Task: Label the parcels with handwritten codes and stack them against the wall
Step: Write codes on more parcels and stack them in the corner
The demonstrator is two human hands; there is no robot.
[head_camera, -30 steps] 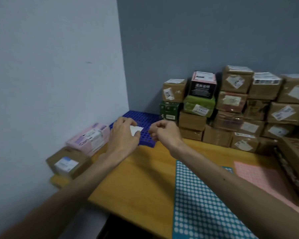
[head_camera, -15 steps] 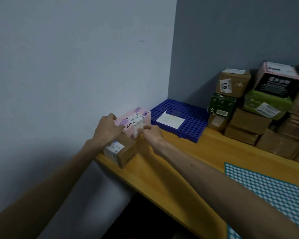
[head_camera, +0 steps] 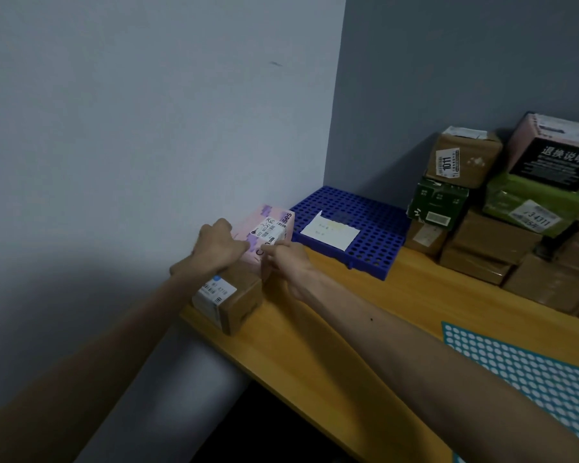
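Note:
A pink parcel with a white shipping label lies against the left wall, next to a brown cardboard parcel at the table's corner. My left hand grips the pink parcel's near left end. My right hand holds its near right corner, fingers curled against the side. A white paper slip lies on the blue perforated tray just beyond.
Several stacked parcels, brown, green and black-and-pink, stand against the grey back wall at right. A teal sticker sheet lies on the wooden table near the right edge. The table's left front edge drops off below the brown parcel.
Both hands left the paper slip on the blue tray and moved left to the pink parcel. My view swung left toward the wall corner.

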